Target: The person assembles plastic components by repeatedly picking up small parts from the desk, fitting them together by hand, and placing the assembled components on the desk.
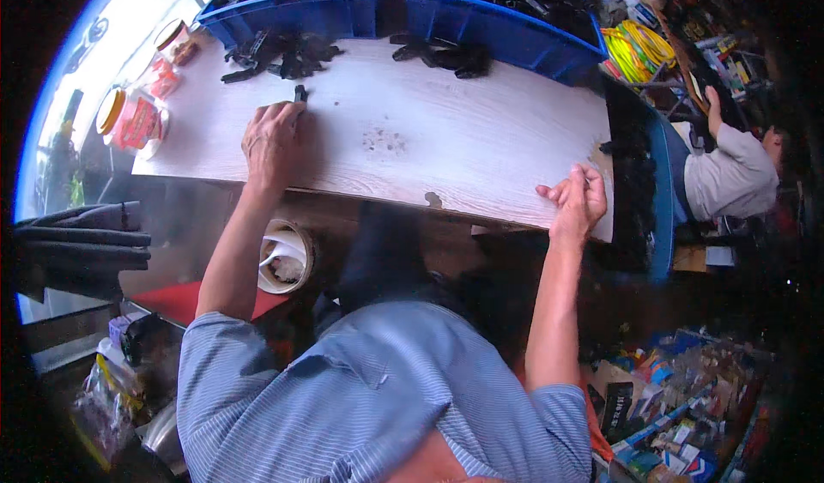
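Left hand (273, 135), fingers bent, touches a small black oblong piece (300, 93), grip unclear; right hand (579, 198) curls over a pale wood-grained tabletop (463, 131), hold unclear.

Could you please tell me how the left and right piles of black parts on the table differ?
The left pile looks larger, the right pile smaller. The left pile lies by the left blue bin, nearer the left hand; the right pile lies by the right blue bin, farther from that hand. Both are black parts on the table.

piece (300, 93) part-hidden by left hand (274, 133), bins (506, 39) cropped
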`<state>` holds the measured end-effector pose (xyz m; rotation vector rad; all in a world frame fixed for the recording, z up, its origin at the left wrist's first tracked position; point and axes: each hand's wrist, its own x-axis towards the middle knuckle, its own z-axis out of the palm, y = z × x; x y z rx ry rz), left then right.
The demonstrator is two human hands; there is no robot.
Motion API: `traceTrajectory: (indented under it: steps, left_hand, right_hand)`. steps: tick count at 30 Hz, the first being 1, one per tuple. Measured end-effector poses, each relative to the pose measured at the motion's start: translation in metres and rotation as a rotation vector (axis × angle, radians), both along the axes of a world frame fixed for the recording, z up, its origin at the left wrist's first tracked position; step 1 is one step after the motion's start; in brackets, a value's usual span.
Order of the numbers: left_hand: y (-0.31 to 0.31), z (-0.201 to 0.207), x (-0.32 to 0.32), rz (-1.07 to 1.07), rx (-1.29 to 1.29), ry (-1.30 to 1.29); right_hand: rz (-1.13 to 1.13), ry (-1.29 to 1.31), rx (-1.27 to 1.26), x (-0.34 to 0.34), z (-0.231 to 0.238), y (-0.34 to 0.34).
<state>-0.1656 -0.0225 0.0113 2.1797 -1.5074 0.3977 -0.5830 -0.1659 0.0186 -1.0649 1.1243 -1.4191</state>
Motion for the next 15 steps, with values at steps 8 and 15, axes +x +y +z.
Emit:
traceTrajectory:
  steps: [8,15]
  left_hand:
    - [-0.015,0.001,-0.048,-0.322,-0.031,0.083]
    - [-0.038,0.001,-0.058,-0.387,0.01,0.226]
  right_hand:
    - [-0.05,0.139,0.24,0.025,0.013,-0.019]
    - [0.138,0.299,0.279,0.079,0.024,-0.042]
